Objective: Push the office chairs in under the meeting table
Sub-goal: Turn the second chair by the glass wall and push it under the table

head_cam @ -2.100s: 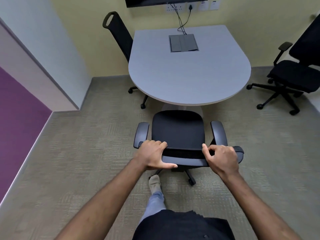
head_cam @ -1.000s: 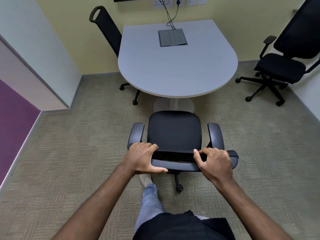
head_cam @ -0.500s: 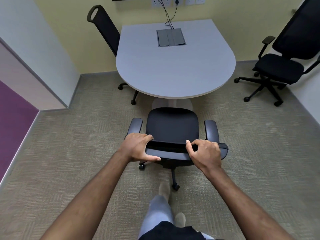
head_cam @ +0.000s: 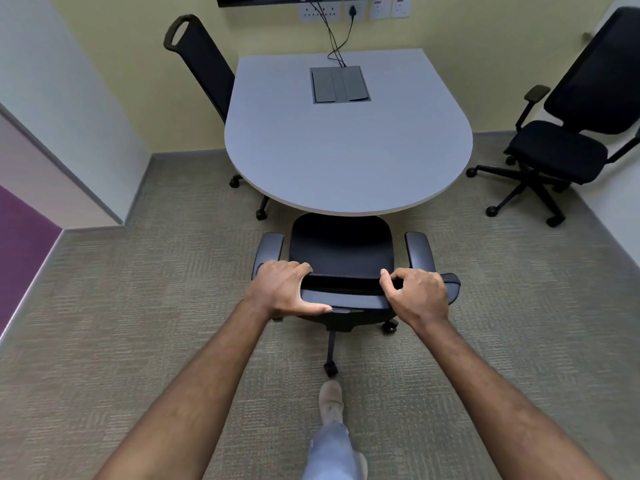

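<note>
A black office chair [head_cam: 341, 247] with grey armrests stands in front of me, its seat front just under the rounded near edge of the grey meeting table [head_cam: 346, 150]. My left hand [head_cam: 284, 292] grips the left end of the chair's backrest top, fingers over it and thumb underneath. My right hand [head_cam: 415, 296] grips the right end the same way. A second black chair [head_cam: 204, 64] sits tucked at the table's far left side. A third black chair [head_cam: 568, 133] stands away from the table at the right, near the wall.
A grey cable box [head_cam: 340, 84] is set in the tabletop, with cables running up to wall sockets [head_cam: 318, 12]. A white and purple wall [head_cam: 41, 150] juts in at the left. Carpet lies open on both sides of me. My foot [head_cam: 330, 400] is behind the chair's base.
The chair has rolled forward with both hands on its backrest; its seat front now reaches under the table edge. I have stepped forward after it.
</note>
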A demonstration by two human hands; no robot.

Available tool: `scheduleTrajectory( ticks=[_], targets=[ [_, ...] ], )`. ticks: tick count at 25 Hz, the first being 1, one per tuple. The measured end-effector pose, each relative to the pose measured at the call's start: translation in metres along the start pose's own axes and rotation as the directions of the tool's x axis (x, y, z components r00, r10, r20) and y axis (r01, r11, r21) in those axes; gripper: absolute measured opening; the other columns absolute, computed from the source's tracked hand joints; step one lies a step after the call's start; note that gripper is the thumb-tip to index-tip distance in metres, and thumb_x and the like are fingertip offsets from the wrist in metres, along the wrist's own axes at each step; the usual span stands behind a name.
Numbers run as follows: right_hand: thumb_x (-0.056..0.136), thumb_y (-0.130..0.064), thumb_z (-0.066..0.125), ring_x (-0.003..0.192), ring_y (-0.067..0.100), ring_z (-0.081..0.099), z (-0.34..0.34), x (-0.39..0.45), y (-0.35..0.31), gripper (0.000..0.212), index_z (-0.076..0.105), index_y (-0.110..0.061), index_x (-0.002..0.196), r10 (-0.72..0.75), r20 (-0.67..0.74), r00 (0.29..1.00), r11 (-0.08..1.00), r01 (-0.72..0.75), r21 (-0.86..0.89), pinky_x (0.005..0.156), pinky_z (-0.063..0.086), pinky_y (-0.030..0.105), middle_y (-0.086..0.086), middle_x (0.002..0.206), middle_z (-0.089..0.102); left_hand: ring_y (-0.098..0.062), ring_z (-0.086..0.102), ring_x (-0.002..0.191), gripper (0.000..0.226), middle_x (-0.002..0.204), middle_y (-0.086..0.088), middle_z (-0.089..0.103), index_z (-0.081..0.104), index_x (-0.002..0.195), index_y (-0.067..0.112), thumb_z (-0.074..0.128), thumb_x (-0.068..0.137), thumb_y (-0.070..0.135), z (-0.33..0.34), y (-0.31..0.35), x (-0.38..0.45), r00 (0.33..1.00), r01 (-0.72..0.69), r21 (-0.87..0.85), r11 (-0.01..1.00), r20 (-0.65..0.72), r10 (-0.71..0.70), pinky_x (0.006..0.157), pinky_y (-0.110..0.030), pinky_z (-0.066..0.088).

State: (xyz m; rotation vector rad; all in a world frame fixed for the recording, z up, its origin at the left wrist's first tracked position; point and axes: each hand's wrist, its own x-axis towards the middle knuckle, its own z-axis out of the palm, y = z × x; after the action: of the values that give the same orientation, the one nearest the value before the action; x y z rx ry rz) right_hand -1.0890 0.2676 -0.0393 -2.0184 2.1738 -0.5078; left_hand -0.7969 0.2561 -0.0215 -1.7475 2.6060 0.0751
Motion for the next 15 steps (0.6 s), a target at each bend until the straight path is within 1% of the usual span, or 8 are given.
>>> scheduleTrajectory(
  ticks=[2,4,7,9,12,15],
  targets=[
    [0.097,-0.064,0.045,0.074,0.022,0.065,0.002,0.013,0.000,0.052,0.081,-0.029,0.082,-0.001,-0.011,1.000,1.000,0.001,0.002,0.093,0.046,0.040,-0.004,0.072,0.072,-0.013,0.064,0.084,0.103,0.095,0.013,0.069,0.066,0.120,0.027,0.034,0.066,0.108,0.000,-0.005,0.013,1.000,0.005,0.005,1.000,0.002,-0.005,0.071,-0.034,0.045],
    [0.096,-0.064,0.044,0.071,0.021,0.063,0.004,0.026,0.000,0.053,0.080,-0.030,0.081,0.003,-0.014,1.000,1.000,-0.003,-0.002,0.092,0.047,0.040,-0.005,0.070,0.071,-0.013,0.063,0.081,0.101,0.093,0.013,0.068,0.066,0.120,0.027,0.035,0.066,0.107,0.000,-0.010,0.027,1.000,0.008,0.013,1.000,-0.001,-0.008,0.069,-0.033,0.043],
    [0.098,-0.063,0.046,0.066,0.019,0.053,0.007,0.042,0.001,0.051,0.080,-0.029,0.080,0.003,-0.011,1.000,1.000,-0.003,-0.015,0.090,0.047,0.040,-0.006,0.069,0.070,-0.013,0.063,0.082,0.103,0.094,0.013,0.069,0.067,0.120,0.027,0.033,0.066,0.107,0.000,-0.014,0.042,1.000,0.000,0.012,1.000,-0.005,0.000,0.068,-0.033,0.047],
    [0.099,-0.061,0.049,0.065,0.015,0.047,0.006,0.049,0.001,0.048,0.080,-0.029,0.079,0.000,-0.017,1.000,1.000,0.000,0.002,0.090,0.047,0.040,-0.010,0.066,0.066,-0.014,0.065,0.083,0.105,0.096,0.013,0.070,0.067,0.121,0.027,0.031,0.064,0.108,0.000,-0.017,0.050,1.000,0.004,0.004,1.000,-0.004,-0.004,0.068,-0.033,0.050],
    [0.099,-0.060,0.050,0.064,0.013,0.048,0.003,0.060,-0.001,0.046,0.080,-0.030,0.080,-0.011,-0.009,1.000,1.000,0.011,0.018,0.093,0.048,0.041,-0.013,0.062,0.058,-0.014,0.065,0.084,0.106,0.095,0.013,0.069,0.067,0.122,0.028,0.031,0.064,0.109,-0.001,-0.021,0.059,1.000,0.013,0.008,1.000,0.003,-0.013,0.072,-0.035,0.052],
    [0.097,-0.064,0.043,0.063,0.013,0.049,0.000,0.067,-0.003,0.054,0.081,-0.029,0.080,-0.008,-0.014,1.000,0.999,0.009,0.033,0.093,0.048,0.041,-0.010,0.066,0.068,-0.015,0.066,0.088,0.111,0.098,0.011,0.070,0.066,0.126,0.027,0.028,0.063,0.110,-0.004,-0.020,0.068,1.000,0.010,0.016,1.000,0.007,-0.010,0.072,-0.034,0.050]
  ],
)
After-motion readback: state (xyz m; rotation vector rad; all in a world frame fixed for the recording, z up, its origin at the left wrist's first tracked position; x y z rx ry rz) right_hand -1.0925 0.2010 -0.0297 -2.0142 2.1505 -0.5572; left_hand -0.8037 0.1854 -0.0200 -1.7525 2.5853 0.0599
